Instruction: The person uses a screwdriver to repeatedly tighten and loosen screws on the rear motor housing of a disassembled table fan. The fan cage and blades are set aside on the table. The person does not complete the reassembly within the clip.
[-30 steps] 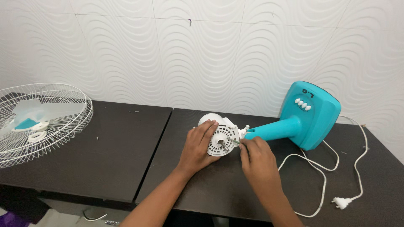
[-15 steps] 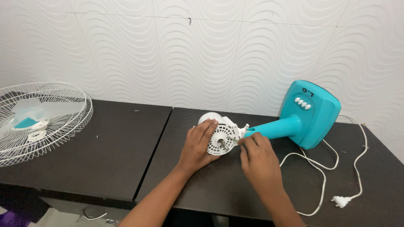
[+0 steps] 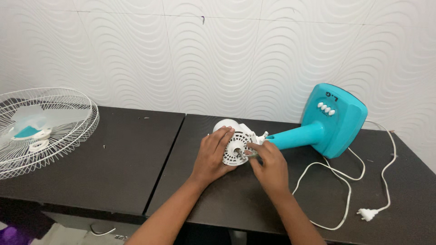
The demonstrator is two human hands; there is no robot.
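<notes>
Nearest the camera, both forearms rose from the bottom edge and converged toward twelve o'clock over the dark table [image 3: 218, 199]. Left hand [image 3: 211, 156] lay palm down, fingers curled around the near and left side of the white motor housing [image 3: 235, 141], holding it steady. Right hand [image 3: 269, 165] sat just beside it at three o'clock, its fingers narrowed in a pinch at the short shaft on the housing's vented face; whether anything small was between them could not be told. Fan body lay on its side, long axis running from the housing toward two o'clock along the turquoise neck [image 3: 299, 134] to the turquoise base [image 3: 338, 120], which stood on edge with its white buttons facing the camera. White power cord [image 3: 347, 190] looped at four o'clock, ending in a plug. Far off at nine o'clock lay the white wire fan guard [image 3: 68, 131], well apart.
</notes>
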